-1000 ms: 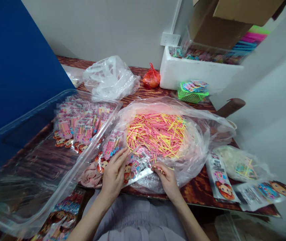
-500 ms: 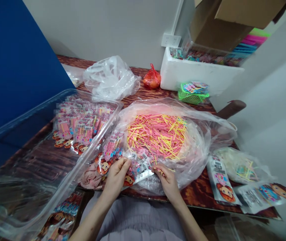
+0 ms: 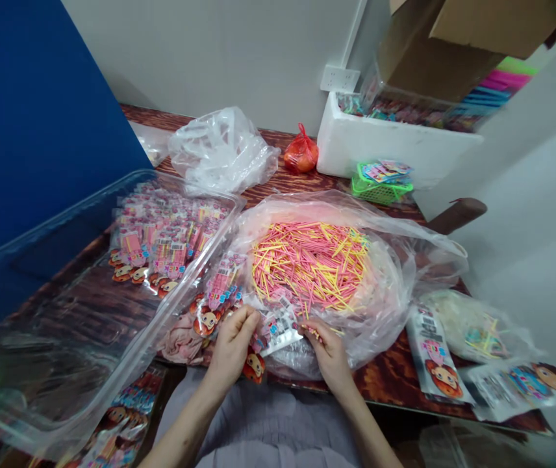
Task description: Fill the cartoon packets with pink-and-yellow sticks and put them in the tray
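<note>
Between my hands is a small printed packet with a barcode and a silvery face. My left hand is closed, pinching the packet's left side between thumb and finger. My right hand is closed around a few thin pink and yellow sticks, whose ends show at the fingertips by the packet's right end. Just beyond lies a large heap of pink and yellow sticks in an open clear plastic bag. Filled packets with a cartoon face lie beside my left hand.
A clear tub on the left contains many filled packets. Flat printed packets and a small bag of sticks lie right. Behind are a white plastic bag, red bag, green basket and foam box.
The whole view has shifted slightly, so things appear a little farther right. Both hands keep nearly the same position around the packet.
</note>
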The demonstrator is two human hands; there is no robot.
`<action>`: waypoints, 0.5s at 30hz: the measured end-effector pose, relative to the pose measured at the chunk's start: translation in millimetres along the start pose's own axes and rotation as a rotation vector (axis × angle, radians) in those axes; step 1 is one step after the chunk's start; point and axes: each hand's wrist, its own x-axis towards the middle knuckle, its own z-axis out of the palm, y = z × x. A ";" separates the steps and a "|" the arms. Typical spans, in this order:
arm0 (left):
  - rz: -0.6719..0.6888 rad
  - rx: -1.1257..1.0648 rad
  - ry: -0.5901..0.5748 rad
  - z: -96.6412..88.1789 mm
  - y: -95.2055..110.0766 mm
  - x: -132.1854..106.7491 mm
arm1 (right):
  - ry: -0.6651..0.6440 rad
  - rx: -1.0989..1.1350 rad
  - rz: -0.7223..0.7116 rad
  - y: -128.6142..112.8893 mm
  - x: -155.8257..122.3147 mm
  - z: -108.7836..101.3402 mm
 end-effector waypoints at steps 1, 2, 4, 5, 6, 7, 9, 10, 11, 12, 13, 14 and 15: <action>0.020 0.022 -0.011 1.8 -0.1 -0.5 | 0.000 0.009 0.005 -0.1 -0.4 0.1; 0.032 0.027 -0.015 3.4 -1.0 -0.9 | 0.005 0.022 0.013 -0.9 -0.7 -0.1; 0.023 0.013 0.007 5.3 -5.1 -1.5 | 0.037 0.061 0.054 -5.6 0.3 -1.0; 0.013 0.013 0.026 5.6 -7.7 -1.9 | 0.070 0.095 0.083 -9.9 2.0 -1.7; 0.006 0.027 0.046 5.6 -10.3 -2.2 | 0.114 0.151 0.112 -15.4 4.8 -2.5; 0.007 0.054 0.057 5.5 -12.2 -2.6 | 0.164 0.236 0.140 -22.1 8.8 -3.3; 0.026 0.132 0.033 5.5 -13.3 -3.4 | 0.239 0.484 0.196 -37.8 20.9 -4.7; 0.042 0.174 0.010 5.8 -12.5 -3.7 | 0.243 0.635 0.227 -46.1 28.7 -5.2; 0.061 0.214 -0.016 6.5 -11.0 -3.9 | 0.223 0.783 0.267 -54.1 37.2 -5.5; 0.086 0.248 -0.042 7.4 -9.2 -4.1 | 0.179 0.917 0.310 -61.7 45.9 -5.7; 0.117 0.276 -0.068 8.3 -7.4 -4.1 | 0.135 1.029 0.356 -68.7 54.5 -5.6; 0.153 0.296 -0.090 9.3 -6.0 -4.0 | 0.095 1.113 0.400 -75.1 62.3 -5.2; 0.189 0.310 -0.110 10.0 -5.1 -3.8 | 0.060 1.177 0.436 -80.8 69.0 -4.4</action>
